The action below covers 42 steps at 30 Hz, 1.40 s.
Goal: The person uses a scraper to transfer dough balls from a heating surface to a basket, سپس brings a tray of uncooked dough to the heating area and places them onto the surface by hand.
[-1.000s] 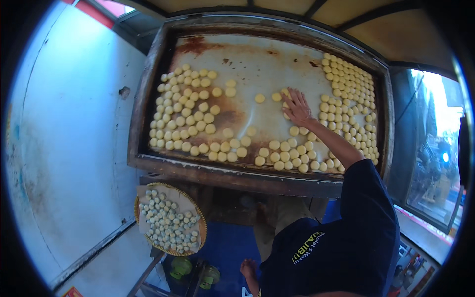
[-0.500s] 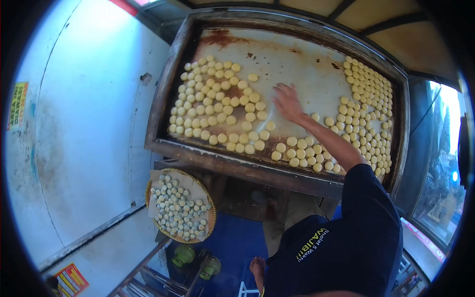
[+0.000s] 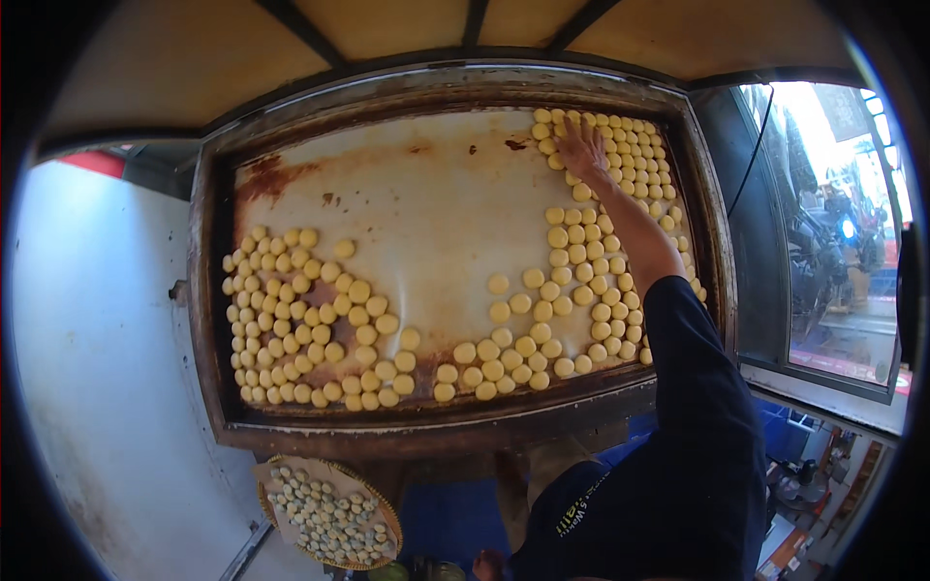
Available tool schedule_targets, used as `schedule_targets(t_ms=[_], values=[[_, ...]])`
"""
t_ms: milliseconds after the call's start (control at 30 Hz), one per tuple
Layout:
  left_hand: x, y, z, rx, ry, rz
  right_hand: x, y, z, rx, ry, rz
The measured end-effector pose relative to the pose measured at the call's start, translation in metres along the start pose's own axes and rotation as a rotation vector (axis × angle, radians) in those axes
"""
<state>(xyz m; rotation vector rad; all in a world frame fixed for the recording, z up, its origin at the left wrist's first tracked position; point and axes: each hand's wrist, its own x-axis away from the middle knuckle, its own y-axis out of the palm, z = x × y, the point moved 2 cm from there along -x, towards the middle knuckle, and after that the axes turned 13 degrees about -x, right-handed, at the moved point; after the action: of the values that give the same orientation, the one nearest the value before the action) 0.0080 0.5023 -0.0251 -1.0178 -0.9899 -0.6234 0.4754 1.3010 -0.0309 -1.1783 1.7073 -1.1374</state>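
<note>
My right hand [image 3: 581,153] is stretched out over the far right corner of a large metal tray [image 3: 436,194] in a wooden frame. Its fingers are spread, palm down, on or just above the small round pale-yellow dough pieces [image 3: 635,160] packed there in close rows. More such dough pieces [image 3: 291,320] lie in a looser cluster on the left, and others [image 3: 504,363] sit along the near edge. My left hand [image 3: 487,565] is low at the bottom edge, beside my dark shirt. It is small and dim, its fingers unclear, and nothing shows in it.
A round woven basket [image 3: 392,523], lined with paper, holds many small pale rounds [image 3: 329,518] below the tray's near left edge. A white wall panel [image 3: 107,320] stands on the left, a glass window [image 3: 843,271] on the right. Blue flooring [image 3: 450,523] lies below.
My right hand has moved from the tray's bare middle to the dough pieces at the far right. The view has swung, so the basket now sits lower in the picture.
</note>
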Motion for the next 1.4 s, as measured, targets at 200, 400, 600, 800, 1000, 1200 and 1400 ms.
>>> schedule_targets(t_ms=[200, 400, 600, 800, 1000, 1200, 1400], values=[[0.001, 0.007, 0.037, -0.053, -0.056, 0.015, -0.014, 0.02, -0.003, -0.017, -0.058, 0.101], [0.009, 0.019, 0.048, -0.066, -0.086, 0.021, 0.021, 0.036, -0.029, -0.026, -0.33, 0.078], [0.017, 0.019, 0.043, -0.055, -0.105, 0.031, 0.033, 0.054, -0.103, -0.061, -0.401, -0.017], [0.02, 0.009, 0.018, 0.002, -0.124, 0.03, 0.066, 0.086, -0.209, -0.034, -0.676, -0.164], [0.031, 0.014, -0.008, 0.205, -0.171, 0.111, 0.093, 0.111, -0.323, -0.209, -1.064, -0.328], [0.043, 0.021, -0.032, 0.243, -0.238, 0.125, 0.146, 0.089, -0.318, -0.224, -1.119, -0.391], [0.039, 0.037, -0.043, 0.254, -0.285, 0.079, 0.194, 0.055, -0.302, -0.125, -1.302, -0.613]])
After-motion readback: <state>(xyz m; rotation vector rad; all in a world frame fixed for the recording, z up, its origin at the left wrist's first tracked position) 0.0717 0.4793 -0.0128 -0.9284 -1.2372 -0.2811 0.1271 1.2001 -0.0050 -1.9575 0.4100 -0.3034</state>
